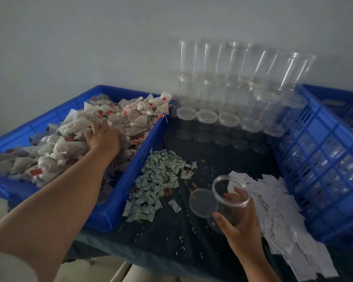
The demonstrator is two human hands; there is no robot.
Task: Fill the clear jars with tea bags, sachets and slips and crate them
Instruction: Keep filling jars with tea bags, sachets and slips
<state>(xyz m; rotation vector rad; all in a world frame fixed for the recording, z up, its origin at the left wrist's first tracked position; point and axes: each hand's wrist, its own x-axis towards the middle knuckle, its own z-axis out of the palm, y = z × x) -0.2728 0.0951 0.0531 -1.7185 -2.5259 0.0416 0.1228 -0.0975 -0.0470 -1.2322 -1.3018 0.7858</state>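
progress: judged early, jar (pixel 231 200) in hand empty, lid (pixel 201 202) off beside it, stacked jars (pixel 222 78) behind unfilled, crate (pixel 324 159) at right holds some, contents unclear | left hand (pixel 102 138): stretched into tea bags (pixel 59 143) in bin (pixel 130 159), fingers (pixel 105 126) buried, grasp not discernible | right hand (pixel 240 223): wrapped round tilted jar, between sachets (pixel 159 176) and slips (pixel 273 200)

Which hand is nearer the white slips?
Right. The right hand, gripping the clear jar, is at the white slips' edge; the left hand is far off in the tea bags.
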